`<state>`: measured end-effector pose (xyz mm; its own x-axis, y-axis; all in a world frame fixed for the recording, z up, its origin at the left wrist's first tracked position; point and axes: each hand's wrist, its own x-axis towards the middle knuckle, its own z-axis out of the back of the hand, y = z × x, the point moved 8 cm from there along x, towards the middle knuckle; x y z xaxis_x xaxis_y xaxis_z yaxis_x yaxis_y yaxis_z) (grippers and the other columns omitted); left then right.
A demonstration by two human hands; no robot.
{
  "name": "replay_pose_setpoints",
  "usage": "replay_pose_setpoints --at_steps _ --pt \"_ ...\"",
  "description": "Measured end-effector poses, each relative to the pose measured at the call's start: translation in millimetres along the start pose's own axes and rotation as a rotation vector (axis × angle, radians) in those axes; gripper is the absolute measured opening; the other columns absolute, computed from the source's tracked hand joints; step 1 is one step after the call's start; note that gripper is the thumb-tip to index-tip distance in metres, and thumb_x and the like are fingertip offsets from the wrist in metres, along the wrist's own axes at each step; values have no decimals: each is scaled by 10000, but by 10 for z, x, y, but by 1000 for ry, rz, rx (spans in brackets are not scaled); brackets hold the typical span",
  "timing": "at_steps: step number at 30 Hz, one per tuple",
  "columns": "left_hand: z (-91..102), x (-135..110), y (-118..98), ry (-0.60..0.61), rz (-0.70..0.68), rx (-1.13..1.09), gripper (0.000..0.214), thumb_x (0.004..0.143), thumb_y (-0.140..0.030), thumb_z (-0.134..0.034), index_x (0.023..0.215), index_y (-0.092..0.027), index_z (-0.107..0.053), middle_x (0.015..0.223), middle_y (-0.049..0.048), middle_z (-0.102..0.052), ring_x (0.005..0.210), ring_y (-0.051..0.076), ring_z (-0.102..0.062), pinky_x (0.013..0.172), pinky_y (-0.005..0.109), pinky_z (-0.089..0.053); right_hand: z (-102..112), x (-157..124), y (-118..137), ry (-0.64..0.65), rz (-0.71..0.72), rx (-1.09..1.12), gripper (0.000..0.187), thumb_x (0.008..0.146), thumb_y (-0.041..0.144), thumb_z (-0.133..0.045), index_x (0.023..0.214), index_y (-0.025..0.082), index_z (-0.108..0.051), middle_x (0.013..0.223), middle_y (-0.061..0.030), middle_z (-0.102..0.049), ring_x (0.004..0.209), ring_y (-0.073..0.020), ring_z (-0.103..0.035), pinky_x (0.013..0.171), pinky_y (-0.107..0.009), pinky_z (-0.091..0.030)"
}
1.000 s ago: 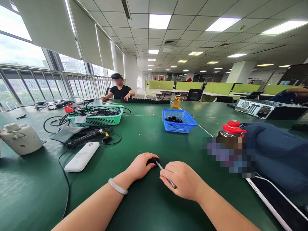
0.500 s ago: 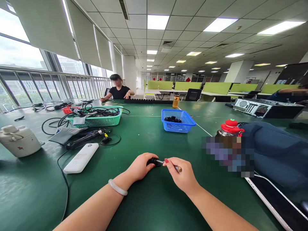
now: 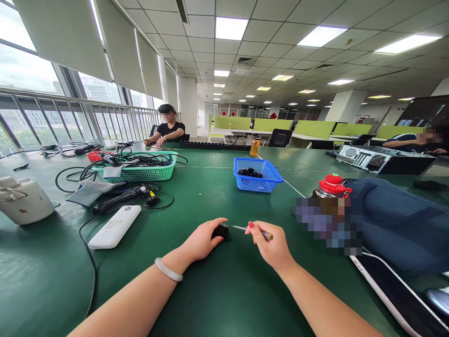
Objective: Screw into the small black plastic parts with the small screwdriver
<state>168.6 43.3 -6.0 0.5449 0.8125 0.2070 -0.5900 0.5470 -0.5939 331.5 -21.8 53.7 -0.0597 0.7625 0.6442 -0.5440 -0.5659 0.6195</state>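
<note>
Plainly, close work on a small black part (image 3: 223,232).
From the head view, the left hand (image 3: 200,240) clamps it between its fingers at the table (image 3: 217,292), seemingly to steady it; the right hand (image 3: 271,242) pinches a slim tool (image 3: 240,228), likely for control, its tip just beside the left fingers.

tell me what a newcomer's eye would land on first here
Probably the blue basket of small black parts, midway across the green table. Then the front centre: the left hand holds a black piece, and the right hand points a slim tool toward it. The red-lidded jar stands out at right.
</note>
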Motion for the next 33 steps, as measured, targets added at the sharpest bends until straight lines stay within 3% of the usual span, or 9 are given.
replay_pose_setpoints --at_steps 3,7,10,13,17,19,24,33 --pt "-10 -6 7 6 5 8 526 810 -211 -576 1326 -241 -481 1246 64 -620 1116 234 -581 997 380 -432 -18 -6 18 51 15 79 453 956 405 -421 616 181 -619 457 23 -467 429 -110 -458 469 -229 -365" --pt "-11 -6 9 -2 11 -10 525 807 -209 -583 1321 -242 -482 1204 56 -642 1086 223 -595 978 369 -443 -165 -60 213 152 187 20 390 951 346 -434 661 180 -635 527 7 -536 467 -106 -461 501 -229 -369" --pt "-9 0 5 -2 22 -15 524 802 -199 -586 1314 -234 -487 1205 59 -641 1086 224 -597 972 361 -447 -195 -70 244 118 229 -27 366 950 326 -432 684 179 -636 547 2 -550 482 -109 -465 514 -232 -372" --pt "-12 3 0 6 21 -37 542 796 -184 -585 1323 -231 -470 1214 59 -639 1105 223 -591 995 364 -431 -127 -29 71 26 91 9 389 948 365 -433 670 179 -630 552 -4 -561 492 -116 -493 520 -234 -389" --pt "-18 -8 -13 16 -1 -74 573 816 -189 -550 1365 -250 -403 1160 40 -659 1083 208 -596 998 373 -430 -36 1 -323 -51 -233 60 476 917 487 -452 584 183 -605 418 32 -425 395 -104 -404 455 -238 -355" --pt "-16 -19 -16 16 -9 -73 583 818 -188 -539 1377 -251 -385 1160 39 -655 1087 206 -591 1001 377 -429 11 -2 -429 -87 -325 112 493 890 536 -473 569 184 -599 410 31 -417 387 -105 -389 432 -239 -339" --pt "-22 -26 -27 18 -45 -45 649 776 -193 -593 1387 -252 -383 1203 63 -630 1116 227 -576 1011 395 -423 21 14 -316 -62 -297 251 479 873 576 -491 621 183 -599 424 32 -412 406 -110 -391 424 -240 -320" --pt "-44 -13 0 22 -44 -30 649 764 -166 -605 1376 -265 -410 1201 46 -637 1109 214 -583 1014 378 -421 -126 29 -231 66 -229 128 380 883 535 -501 694 205 -510 456 54 -429 430 -108 -393 438 -231 -315"
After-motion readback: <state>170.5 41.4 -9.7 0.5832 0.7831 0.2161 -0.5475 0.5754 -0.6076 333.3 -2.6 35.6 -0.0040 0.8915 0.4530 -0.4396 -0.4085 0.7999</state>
